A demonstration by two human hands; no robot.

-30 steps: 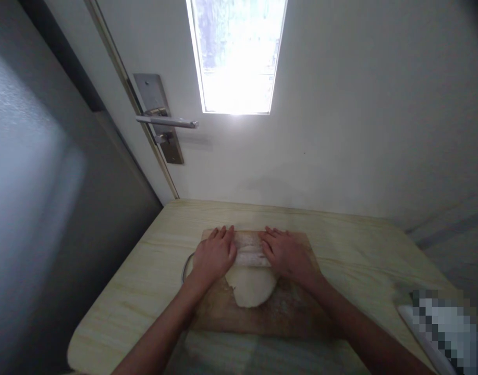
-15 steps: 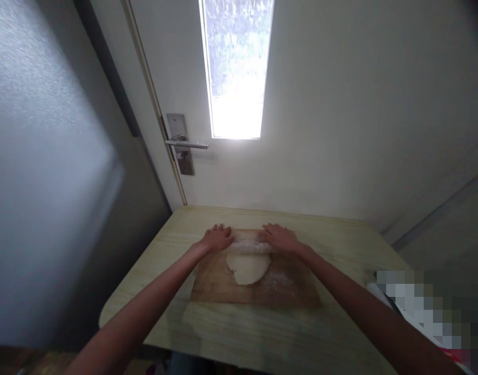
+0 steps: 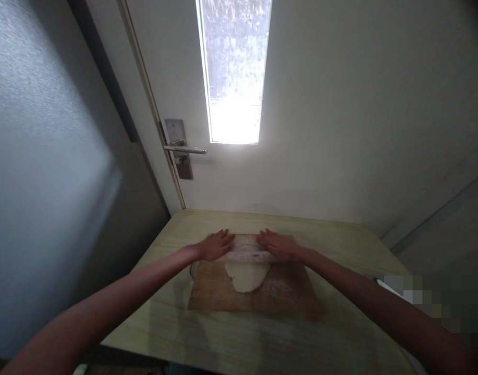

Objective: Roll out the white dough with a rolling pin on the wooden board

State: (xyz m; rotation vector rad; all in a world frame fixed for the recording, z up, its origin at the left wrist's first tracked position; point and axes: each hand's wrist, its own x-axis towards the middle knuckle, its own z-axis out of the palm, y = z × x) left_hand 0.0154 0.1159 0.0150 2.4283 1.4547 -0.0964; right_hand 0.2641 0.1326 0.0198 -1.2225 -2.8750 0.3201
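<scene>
A flat pale piece of dough (image 3: 244,276) lies on a floured wooden board (image 3: 280,291) on a light wood table (image 3: 262,338). Across the far edge of the dough rests a floured rolling pin (image 3: 244,255). My left hand (image 3: 215,246) lies flat on the pin's left end with fingers stretched out. On the pin's right end, my right hand (image 3: 280,246) presses in the same way, palm down. Both arms reach far forward.
A white door with a metal lever handle (image 3: 184,150) and a bright narrow window (image 3: 233,73) stands right behind the table. A grey frosted panel (image 3: 39,172) fills the left. A blurred-out object (image 3: 426,299) sits at the table's right edge.
The view has drawn back from the table and my arms have stretched out. The pin with both hands on it has rolled toward the far edge of the dough.
</scene>
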